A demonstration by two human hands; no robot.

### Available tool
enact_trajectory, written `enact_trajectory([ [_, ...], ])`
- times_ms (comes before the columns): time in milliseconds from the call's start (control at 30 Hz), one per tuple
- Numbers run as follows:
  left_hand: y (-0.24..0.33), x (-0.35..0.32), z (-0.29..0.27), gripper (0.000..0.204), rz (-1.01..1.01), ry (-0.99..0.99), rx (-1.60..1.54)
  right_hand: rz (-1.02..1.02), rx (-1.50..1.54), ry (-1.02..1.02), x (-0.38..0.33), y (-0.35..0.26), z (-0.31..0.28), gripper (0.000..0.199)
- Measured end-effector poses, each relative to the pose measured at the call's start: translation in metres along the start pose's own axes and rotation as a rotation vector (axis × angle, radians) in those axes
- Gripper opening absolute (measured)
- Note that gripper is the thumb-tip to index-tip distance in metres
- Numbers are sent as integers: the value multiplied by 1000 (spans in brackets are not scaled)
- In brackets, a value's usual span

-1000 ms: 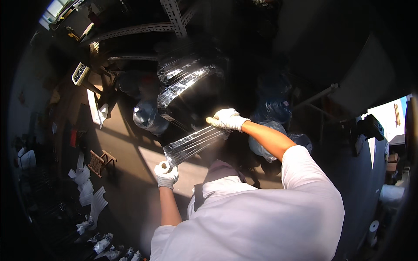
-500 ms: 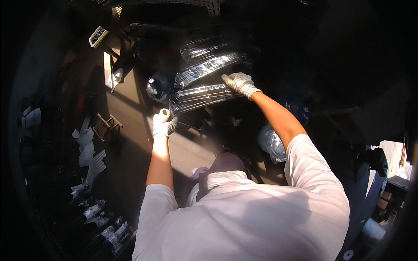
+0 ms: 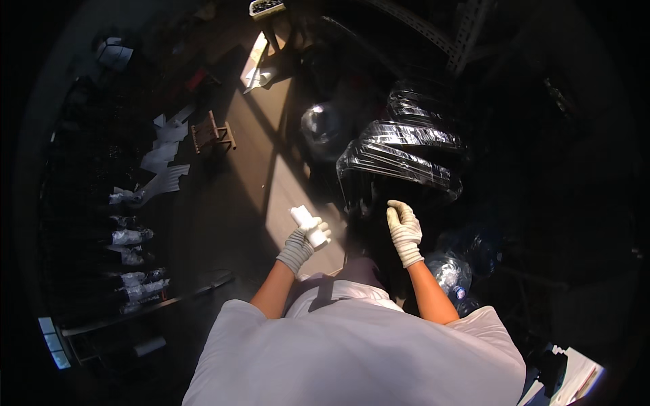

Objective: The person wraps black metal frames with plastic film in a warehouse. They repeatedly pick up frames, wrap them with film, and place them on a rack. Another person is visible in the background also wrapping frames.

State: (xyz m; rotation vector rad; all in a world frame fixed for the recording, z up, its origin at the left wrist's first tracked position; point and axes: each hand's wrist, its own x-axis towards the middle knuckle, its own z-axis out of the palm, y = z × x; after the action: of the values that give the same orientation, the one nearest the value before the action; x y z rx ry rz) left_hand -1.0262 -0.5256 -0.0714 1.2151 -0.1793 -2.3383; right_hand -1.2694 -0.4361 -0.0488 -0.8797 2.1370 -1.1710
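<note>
My gloved left hand (image 3: 309, 239) is closed round a small white roll (image 3: 302, 217), which looks like a roll of stretch film. The roll stands out beyond both sides of the fist. To its right, my gloved right hand (image 3: 405, 227) is raised with loosely bent fingers, and I see nothing in them. Ahead of both hands stands a dark stack wrapped in shiny clear film (image 3: 409, 159), its bands running slantwise. The right hand is nearest to this stack but apart from it. Deep shadow hides what lies under the film.
A small wooden stool (image 3: 212, 133) stands on the left floor by torn white sheets (image 3: 162, 152). Large clear bottles lie beside the stack (image 3: 321, 124) and by my right forearm (image 3: 452, 272). A perforated metal frame (image 3: 467, 30) rises at the back. Several film-wrapped items (image 3: 132, 237) lie far left.
My right hand has come off the wrapped stack and drawn back toward me. My left hand, still holding the roll, has moved right and nearer my body. The view has turned left.
</note>
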Motion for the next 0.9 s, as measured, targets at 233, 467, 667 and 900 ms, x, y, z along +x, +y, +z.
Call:
enact_trajectory([
  [233,-12,-85,-48,36,91,81,207,87,284,-892,-98,4,112,19],
  [467,13,-195,-131,50,490,48,298,-258,285,-1192,-158,-62,224,15],
  [667,16,-224,-321,49,782,587,508,-515,189,-1389,-296,-169,307,39],
  [900,48,-351,-403,56,1328,562,-108,-623,29,-1385,-443,-303,385,64],
])
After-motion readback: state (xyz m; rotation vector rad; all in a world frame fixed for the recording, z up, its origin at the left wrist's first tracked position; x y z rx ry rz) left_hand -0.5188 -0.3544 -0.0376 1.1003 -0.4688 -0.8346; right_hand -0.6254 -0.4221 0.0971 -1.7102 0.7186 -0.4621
